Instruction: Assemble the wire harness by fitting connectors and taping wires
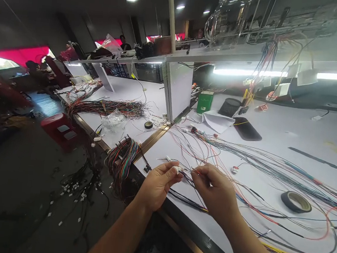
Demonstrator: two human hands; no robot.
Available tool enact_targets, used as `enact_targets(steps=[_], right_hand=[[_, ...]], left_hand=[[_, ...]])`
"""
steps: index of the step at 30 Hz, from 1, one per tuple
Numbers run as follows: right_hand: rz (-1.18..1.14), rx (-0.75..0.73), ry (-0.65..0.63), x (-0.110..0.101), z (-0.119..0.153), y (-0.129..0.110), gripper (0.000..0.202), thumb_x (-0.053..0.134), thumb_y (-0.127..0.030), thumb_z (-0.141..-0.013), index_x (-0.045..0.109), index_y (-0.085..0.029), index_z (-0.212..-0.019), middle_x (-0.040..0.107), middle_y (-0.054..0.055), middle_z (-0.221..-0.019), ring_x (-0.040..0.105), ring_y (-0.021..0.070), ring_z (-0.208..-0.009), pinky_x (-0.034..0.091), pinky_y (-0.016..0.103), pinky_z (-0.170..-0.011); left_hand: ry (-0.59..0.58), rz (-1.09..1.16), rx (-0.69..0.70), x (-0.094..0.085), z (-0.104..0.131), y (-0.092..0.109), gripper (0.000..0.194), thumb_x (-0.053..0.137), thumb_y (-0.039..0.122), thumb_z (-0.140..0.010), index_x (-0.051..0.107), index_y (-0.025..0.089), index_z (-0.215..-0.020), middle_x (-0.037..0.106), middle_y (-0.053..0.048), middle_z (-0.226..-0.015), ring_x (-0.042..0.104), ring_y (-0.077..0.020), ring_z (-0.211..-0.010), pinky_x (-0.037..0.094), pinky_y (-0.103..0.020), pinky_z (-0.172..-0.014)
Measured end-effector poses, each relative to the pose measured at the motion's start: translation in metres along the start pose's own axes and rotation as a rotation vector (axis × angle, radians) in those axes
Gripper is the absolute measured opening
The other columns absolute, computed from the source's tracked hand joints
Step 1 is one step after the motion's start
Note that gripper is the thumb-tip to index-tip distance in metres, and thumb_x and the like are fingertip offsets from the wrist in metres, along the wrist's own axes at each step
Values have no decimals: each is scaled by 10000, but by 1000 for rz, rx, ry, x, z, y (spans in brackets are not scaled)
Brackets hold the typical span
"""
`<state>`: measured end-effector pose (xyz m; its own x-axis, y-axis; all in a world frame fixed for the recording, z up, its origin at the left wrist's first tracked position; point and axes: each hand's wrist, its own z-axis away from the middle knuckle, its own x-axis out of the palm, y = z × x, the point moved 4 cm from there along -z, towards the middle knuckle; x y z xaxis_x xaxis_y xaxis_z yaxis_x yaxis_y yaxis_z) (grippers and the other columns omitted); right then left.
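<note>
Near the table's front edge, my left hand [159, 182] pinches a small white connector [177, 169] between thumb and fingers. Just to its right, my right hand [214, 187] is closed on the end of a thin wire [193, 169], close to the connector. Whether the wire tip touches the connector is too small to tell. Dark wires [187, 201] run under and between both hands. Long thin wires [251, 153] stretch over the white table behind them and off to the right.
A roll of black tape [296, 202] lies right of my right hand. Bundled wires [126, 158] hang over the edge at left. Further back are a phone [247, 129], a green box [205, 102] and a divider [180, 90]. A red stool [59, 128] stands at left.
</note>
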<state>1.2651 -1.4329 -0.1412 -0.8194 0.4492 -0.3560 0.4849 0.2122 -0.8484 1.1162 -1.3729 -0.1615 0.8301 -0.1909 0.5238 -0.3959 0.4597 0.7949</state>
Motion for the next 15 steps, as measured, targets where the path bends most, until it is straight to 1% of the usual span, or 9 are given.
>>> enact_targets(steps=[2, 5, 7, 10, 13, 15], right_hand=[[9, -4, -9, 0, 4, 1, 101, 543, -287, -843, 567, -233, -761, 541, 0, -678, 493, 138, -606, 391, 269, -559], [22, -7, -1, -1, 8, 2, 76, 546, -256, -831, 555, -234, -758, 506, -16, -651, 476, 130, -590, 380, 263, -554], [37, -11, 0, -2, 9, 2, 64, 548, -241, -819, 552, -234, -756, 491, -21, -640, 469, 127, -579, 375, 262, -548], [51, -9, -12, -3, 10, 1, 41, 557, -239, -804, 562, -235, -763, 509, -21, -644, 474, 124, -571, 382, 260, -541], [45, 15, 23, -8, 9, -3, 64, 551, -258, -812, 562, -239, -753, 532, -18, -645, 488, 125, -563, 396, 261, -532], [48, -22, 72, -14, 10, -11, 72, 536, -253, -820, 559, -243, -753, 542, -15, -638, 493, 129, -552, 404, 264, -525]], left_hand=[[-14, 59, -39, 4, 3, -8, 277, 778, 198, -681, 678, 125, -928, 681, -50, -837, 644, -109, -724, 517, -229, -749], [-38, 132, -57, 9, 5, -15, 265, 765, 187, -699, 671, 133, -942, 681, -50, -855, 645, -102, -767, 516, -215, -784], [-52, 157, -48, 11, 6, -17, 253, 757, 177, -709, 669, 133, -942, 680, -52, -871, 644, -102, -799, 513, -214, -813], [-60, 173, -31, 13, 9, -17, 235, 749, 165, -715, 667, 134, -933, 676, -53, -895, 643, -105, -827, 513, -218, -830], [-34, 189, -63, 13, 11, -21, 244, 757, 186, -708, 659, 140, -927, 668, -47, -879, 639, -102, -797, 515, -218, -799], [0, 161, -54, 10, 10, -23, 254, 764, 221, -702, 655, 144, -918, 653, -29, -815, 627, -94, -732, 511, -219, -752]])
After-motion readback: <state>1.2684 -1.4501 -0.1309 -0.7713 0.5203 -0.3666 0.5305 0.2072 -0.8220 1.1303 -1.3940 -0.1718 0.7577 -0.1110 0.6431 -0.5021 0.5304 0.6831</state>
